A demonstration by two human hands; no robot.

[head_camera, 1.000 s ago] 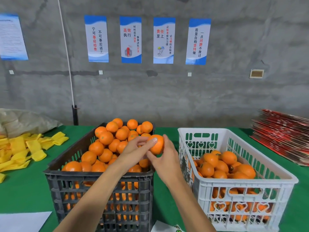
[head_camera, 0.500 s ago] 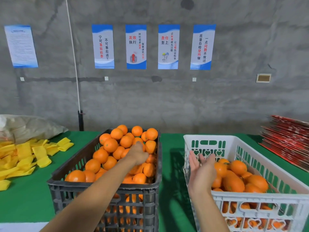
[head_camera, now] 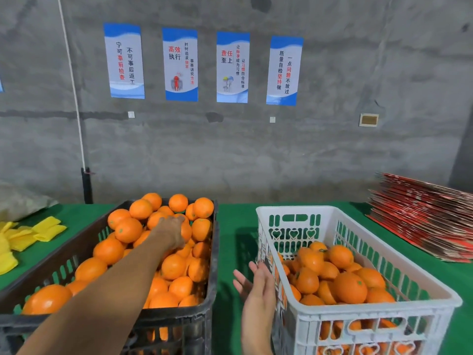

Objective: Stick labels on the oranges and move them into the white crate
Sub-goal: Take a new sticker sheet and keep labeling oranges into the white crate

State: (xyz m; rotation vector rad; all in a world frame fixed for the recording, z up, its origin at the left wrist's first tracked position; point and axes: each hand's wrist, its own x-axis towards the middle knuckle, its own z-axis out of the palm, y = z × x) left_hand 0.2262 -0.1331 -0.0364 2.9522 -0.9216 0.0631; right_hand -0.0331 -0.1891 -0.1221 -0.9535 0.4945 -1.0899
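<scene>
My left hand curls over a round, glossy orange in the black slatted crate; right hand relaxed, fingers apart, beside the white plastic crate.

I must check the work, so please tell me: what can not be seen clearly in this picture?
- Head view: fingers of the left hand lie behind its back among the oranges in the black crate; grip unclear.
- Labels on oranges in the white crate: too small to tell.
- Red stack: cut by the right edge.
</scene>
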